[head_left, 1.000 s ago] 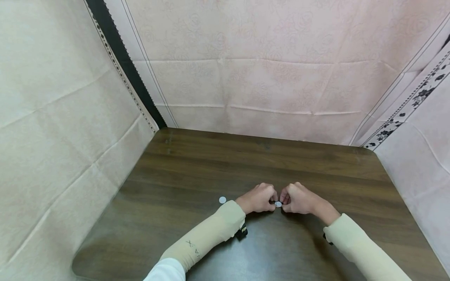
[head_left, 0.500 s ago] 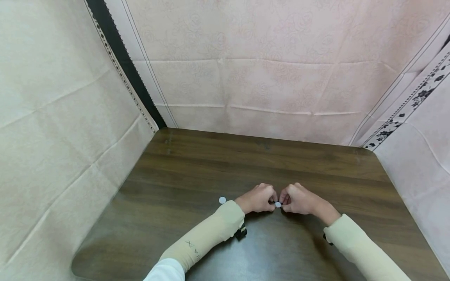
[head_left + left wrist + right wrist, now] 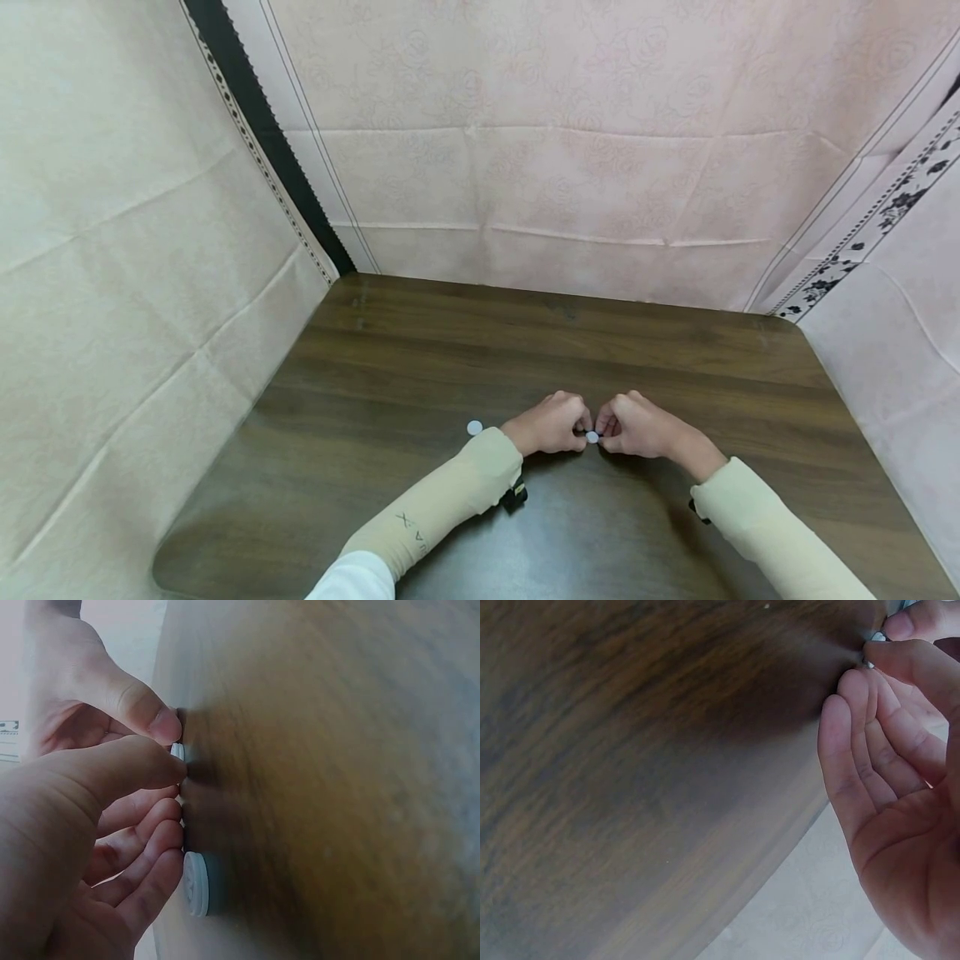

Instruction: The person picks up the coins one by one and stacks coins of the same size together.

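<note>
My left hand and right hand meet over the right-hand part of the table. Between their thumbs and fingertips they pinch a small white round disc, low at the wood surface. In the left wrist view only a sliver of this disc shows between the two thumbs; fingers cover the rest. The right wrist view catches just its pale edge. Left of the left hand, a second white round disc lies on the table; seen from the left wrist, this disc has a stepped rim and a raised pattern.
The dark wood table has rounded corners. A pale patterned cloth hangs behind it, and more cloth hangs along the left side and on the right. Both forearms wear cream sleeves with dark wrist devices under them.
</note>
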`<state>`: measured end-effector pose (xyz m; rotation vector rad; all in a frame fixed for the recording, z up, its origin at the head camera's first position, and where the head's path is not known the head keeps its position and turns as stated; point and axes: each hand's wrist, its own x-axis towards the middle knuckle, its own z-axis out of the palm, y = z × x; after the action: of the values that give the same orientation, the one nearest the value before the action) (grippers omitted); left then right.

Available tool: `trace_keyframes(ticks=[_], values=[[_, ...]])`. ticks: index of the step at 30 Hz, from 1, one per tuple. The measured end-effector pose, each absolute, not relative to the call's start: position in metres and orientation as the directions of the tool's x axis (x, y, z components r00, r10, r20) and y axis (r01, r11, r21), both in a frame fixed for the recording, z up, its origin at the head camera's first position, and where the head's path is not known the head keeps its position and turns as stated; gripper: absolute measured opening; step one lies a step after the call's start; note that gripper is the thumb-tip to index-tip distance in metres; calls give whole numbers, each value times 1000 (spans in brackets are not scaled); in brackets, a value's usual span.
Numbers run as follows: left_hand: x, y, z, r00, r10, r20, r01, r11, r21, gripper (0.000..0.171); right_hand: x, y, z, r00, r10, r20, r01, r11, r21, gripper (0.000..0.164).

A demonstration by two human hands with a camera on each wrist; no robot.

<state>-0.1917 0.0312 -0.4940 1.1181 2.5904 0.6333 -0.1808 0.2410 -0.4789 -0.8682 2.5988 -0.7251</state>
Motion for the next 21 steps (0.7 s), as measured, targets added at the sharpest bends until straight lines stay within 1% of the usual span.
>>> trace_keyframes(ticks=[7, 16, 21], values=[[-191, 31, -494, -673, 738, -52, 630, 609, 482, 9, -181, 242, -478, -766, -626, -143, -453, 684, -571, 7], [-191, 31, -493, -669, 742, -45, 640, 605, 474, 11, -181, 242, -478, -757, -638, -143, -466, 680, -567, 8], [-191, 30, -493, -668, 742, -56, 629, 604, 489, 12, -180, 241, -477, -752, -645, -137, -475, 673, -567, 8]])
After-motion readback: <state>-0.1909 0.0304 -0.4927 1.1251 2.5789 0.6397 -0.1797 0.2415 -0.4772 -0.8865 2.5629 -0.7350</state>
